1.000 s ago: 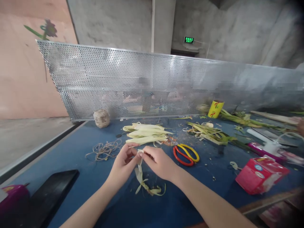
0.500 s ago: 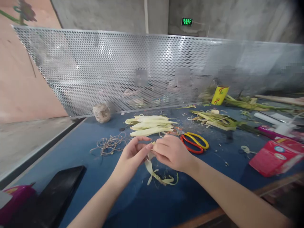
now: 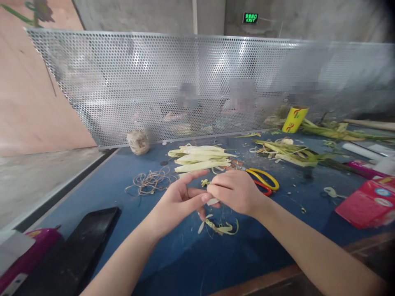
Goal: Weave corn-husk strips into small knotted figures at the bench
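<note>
My left hand [image 3: 179, 201] and my right hand [image 3: 236, 191] meet over the blue table [image 3: 123, 234], both pinching a pale woven leaf strip [image 3: 217, 226]. Its plaited end hangs down and rests on the table just below my fingers. My left fingers are partly spread while thumb and forefinger touch the strip's upper end. My right hand is curled over that same end. Red-and-yellow scissors [image 3: 265, 181] lie just right of my right hand.
A pile of pale leaf strips [image 3: 200, 158] lies behind my hands, loose twine [image 3: 149, 183] and a twine ball [image 3: 138, 142] to the left. Green leaves [image 3: 293, 152], a yellow roll [image 3: 294, 119] and a red box [image 3: 367, 203] sit right. A black slab [image 3: 77, 250] lies near left. Perforated metal screen [image 3: 185, 82] stands behind.
Both hands have stayed together on the strip while my view shifted; my left fingers have spread more, and the strip's hanging part looks shorter, with its woven end on the table.
</note>
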A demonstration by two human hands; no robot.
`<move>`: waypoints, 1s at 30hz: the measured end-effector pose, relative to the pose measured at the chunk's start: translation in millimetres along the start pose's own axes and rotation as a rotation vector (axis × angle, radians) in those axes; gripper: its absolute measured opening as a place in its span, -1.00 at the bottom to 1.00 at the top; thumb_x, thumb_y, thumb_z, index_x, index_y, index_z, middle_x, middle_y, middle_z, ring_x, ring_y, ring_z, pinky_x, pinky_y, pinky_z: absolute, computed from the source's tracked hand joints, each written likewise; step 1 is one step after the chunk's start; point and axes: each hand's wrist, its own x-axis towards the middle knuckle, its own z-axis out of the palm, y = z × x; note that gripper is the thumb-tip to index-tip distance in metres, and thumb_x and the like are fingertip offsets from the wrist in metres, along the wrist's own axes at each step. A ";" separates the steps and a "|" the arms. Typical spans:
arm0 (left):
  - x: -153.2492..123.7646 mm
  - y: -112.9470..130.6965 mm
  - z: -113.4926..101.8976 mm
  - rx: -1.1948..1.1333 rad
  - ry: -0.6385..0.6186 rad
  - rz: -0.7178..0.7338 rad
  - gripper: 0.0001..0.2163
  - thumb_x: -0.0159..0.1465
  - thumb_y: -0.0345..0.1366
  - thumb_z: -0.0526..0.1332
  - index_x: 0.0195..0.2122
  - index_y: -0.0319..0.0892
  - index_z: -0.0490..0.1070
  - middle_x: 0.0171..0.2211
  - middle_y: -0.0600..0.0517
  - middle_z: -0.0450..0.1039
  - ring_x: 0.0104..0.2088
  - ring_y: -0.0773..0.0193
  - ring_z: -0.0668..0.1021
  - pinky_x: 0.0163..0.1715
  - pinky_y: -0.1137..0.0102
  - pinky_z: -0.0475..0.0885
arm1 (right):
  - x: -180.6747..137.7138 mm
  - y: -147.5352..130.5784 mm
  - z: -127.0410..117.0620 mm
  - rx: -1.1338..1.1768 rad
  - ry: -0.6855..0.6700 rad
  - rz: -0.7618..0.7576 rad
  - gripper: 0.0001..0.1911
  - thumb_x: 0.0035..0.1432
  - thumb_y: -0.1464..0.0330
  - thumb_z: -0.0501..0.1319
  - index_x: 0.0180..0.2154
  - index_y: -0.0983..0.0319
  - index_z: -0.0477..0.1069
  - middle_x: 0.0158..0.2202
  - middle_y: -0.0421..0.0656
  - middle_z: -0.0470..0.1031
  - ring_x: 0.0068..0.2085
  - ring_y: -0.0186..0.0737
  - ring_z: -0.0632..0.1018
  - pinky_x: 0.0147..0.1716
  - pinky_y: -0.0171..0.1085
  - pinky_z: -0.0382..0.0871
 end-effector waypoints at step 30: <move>1.3 -7.1 4.3 0.087 0.027 -0.086 -0.24 0.09 -0.23 0.27 0.23 -0.29 -0.11 -0.49 0.04 0.50 -0.65 0.42 0.45 -0.54 0.46 0.36 | -1.1 3.1 -5.0 0.753 -0.278 0.289 -0.72 0.28 0.34 -0.10 -0.48 0.24 0.17 -0.53 -0.27 0.28 -0.50 -0.41 0.30 -0.47 -0.38 0.15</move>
